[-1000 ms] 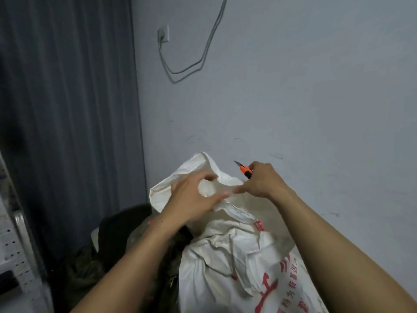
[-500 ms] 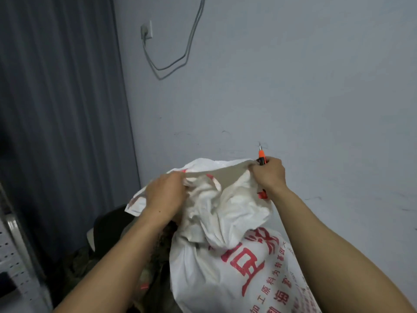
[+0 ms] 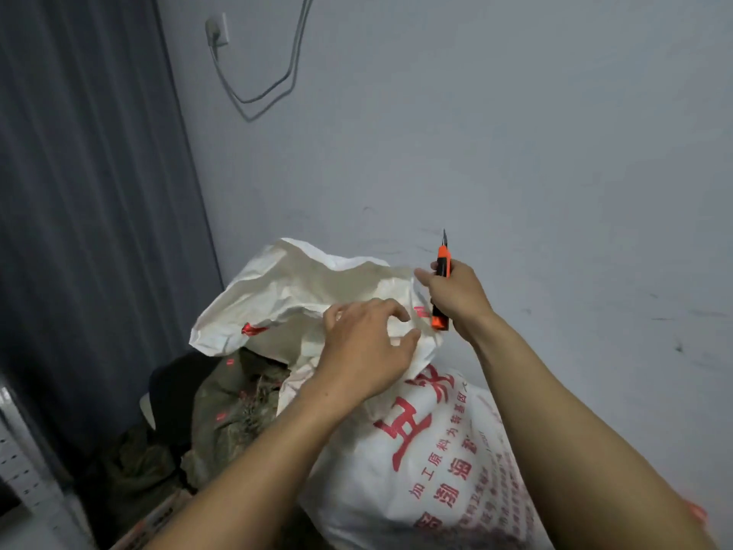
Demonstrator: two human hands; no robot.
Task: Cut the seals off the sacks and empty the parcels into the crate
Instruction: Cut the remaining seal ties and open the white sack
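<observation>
A white woven sack [image 3: 416,462] with red printed characters stands against the wall, its mouth [image 3: 301,287] spread open and crumpled. My left hand [image 3: 365,347] lies over the folded fabric at the sack's neck, fingers curled into the cloth. My right hand [image 3: 456,295] grips an orange utility knife [image 3: 442,287] upright at the right rim of the mouth, blade pointing up. A short red strip [image 3: 254,329] shows on the left flap. The sack's contents are hidden.
A dark olive sack [image 3: 238,406] and a black bag [image 3: 174,387] lie left of the white sack. A grey curtain [image 3: 87,192] hangs at left. A plug and cable [image 3: 254,69] hang on the wall. A perforated metal shelf upright [image 3: 20,462] stands at lower left.
My left hand moved right from the left flap to the sack's neck. The right hand lifted slightly with the knife, and the sack mouth has spread wider.
</observation>
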